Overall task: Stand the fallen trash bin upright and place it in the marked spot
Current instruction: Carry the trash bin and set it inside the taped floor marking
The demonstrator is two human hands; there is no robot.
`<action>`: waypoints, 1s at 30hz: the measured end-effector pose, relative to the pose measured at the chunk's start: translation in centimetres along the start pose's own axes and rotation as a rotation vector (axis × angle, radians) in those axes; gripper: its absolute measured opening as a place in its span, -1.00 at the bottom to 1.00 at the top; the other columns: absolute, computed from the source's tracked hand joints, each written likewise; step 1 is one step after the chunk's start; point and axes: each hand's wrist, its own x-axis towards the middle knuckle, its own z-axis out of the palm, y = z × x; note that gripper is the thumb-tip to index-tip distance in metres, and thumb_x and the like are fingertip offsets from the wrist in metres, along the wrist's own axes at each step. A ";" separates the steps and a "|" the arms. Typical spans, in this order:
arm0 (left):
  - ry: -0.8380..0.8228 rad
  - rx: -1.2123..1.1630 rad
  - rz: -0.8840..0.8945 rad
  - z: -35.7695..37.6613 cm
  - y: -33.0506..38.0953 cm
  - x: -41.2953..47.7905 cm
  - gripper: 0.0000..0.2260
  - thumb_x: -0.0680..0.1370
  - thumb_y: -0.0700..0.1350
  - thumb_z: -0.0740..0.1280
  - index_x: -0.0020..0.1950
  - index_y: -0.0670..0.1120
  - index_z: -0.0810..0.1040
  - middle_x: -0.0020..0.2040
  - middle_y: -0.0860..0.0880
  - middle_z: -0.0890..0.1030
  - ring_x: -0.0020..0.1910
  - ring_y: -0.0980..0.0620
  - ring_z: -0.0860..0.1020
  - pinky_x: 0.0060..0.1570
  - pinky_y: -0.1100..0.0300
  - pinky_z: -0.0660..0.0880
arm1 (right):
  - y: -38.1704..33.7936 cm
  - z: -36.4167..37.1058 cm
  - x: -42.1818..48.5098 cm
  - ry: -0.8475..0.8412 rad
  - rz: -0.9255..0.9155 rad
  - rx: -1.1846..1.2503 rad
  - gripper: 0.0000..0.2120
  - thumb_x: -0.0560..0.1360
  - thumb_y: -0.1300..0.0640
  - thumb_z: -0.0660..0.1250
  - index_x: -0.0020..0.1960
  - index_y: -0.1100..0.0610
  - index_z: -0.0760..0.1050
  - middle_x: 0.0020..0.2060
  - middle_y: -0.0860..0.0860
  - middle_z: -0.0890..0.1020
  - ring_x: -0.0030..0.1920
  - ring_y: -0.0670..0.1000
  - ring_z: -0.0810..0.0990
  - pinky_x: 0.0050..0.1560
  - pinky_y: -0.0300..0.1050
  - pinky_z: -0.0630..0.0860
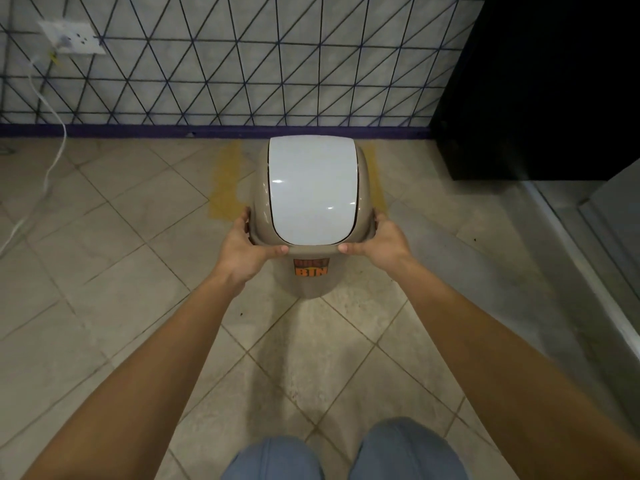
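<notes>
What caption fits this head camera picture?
Both hands, left and right, hold the upright trash bin between yellow floor marks.

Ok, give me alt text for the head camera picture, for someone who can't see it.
Two bare hands, left hand and right hand, grip an upright beige trash bin by its top rim, white swing lid up. It sits between yellow floor marks near a tiled wall.

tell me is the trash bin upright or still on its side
Upright. The trash bin shows its white swing lid facing up at the camera, body tapering down to the floor, with the left hand and right hand gripping its rim.
</notes>
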 end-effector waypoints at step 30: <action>0.004 0.079 0.066 -0.5 2.4 11.1 -0.15 0.38 -0.18 0.50 0.52 0.01 0.05 0.33 0.05 0.37 0.16 0.12 0.43 -0.11 0.50 0.43 | -4.2 0.8 11.7 -0.049 -0.068 0.026 -0.15 0.23 0.18 0.58 0.42 0.10 0.24 0.30 -0.01 0.50 0.23 -0.06 0.45 0.09 -0.25 0.35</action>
